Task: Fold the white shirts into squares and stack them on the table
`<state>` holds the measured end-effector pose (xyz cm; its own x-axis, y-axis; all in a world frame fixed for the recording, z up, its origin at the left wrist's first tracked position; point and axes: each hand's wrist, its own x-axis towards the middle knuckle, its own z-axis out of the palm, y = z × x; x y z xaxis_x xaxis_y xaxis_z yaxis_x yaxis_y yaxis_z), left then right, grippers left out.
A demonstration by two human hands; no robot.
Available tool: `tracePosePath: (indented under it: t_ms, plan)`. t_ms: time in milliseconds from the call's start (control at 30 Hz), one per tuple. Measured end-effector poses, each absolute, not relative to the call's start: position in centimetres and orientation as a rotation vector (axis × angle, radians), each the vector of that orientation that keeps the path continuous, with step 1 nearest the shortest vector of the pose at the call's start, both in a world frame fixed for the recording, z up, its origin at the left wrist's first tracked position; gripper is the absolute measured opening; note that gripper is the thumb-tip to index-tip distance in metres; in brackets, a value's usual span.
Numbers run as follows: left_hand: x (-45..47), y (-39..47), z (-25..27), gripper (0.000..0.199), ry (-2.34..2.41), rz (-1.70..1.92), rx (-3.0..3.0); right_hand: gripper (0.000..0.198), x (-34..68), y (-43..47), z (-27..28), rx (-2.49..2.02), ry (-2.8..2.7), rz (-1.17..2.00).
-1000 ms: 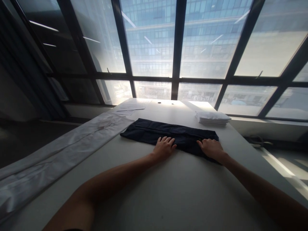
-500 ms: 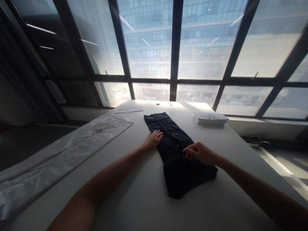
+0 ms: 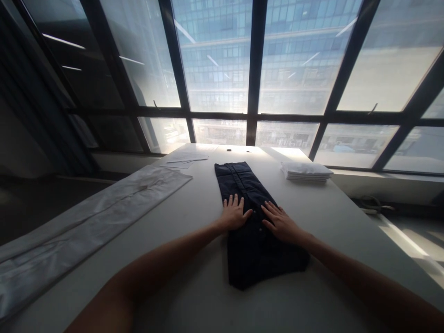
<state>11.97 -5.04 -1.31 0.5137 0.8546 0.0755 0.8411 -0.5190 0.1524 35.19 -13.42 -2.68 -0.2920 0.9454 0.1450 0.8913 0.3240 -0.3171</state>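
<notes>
A dark navy shirt (image 3: 256, 254) lies folded into a long strip on the white table (image 3: 194, 208), its button placket running lengthwise and a few small buttons showing. My left hand (image 3: 234, 213) rests on the shirt's left side, fingers spread and palm down. On its right side lies my right hand (image 3: 281, 223), also flat with the fingers apart. Both hands touch the cloth and neither grips it. The wide end of the shirt points toward me; the narrower end is toward the window.
Along the table's left side stretches a long white folded cloth (image 3: 104, 222). Papers (image 3: 183, 160) lie at the far left. A stack of folded white cloths (image 3: 305, 171) sits at the far right. Tall windows (image 3: 218, 69) stand behind the table, and a dark curtain (image 3: 38, 106) hangs at left.
My right hand has gone from curled fingers at the buttons to lying flat on the shirt. My left hand has slid nearer, fully onto the cloth. The shirt has turned slightly.
</notes>
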Motion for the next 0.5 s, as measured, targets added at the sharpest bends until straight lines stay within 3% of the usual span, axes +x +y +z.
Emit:
tracePosePath:
  t_ms: [267, 500]
  plan:
    - [9.9, 3.0, -0.1, 0.071, 1.269, 0.179, 2.707, 0.066, 30.6, -11.0, -2.5, -1.841, -2.107, 0.192]
    - [10.3, 4.8, 0.5, 0.073, 1.325, 0.173, 2.688, 0.050, 28.7, -5.7, -0.7, -1.780, -2.000, 0.136]
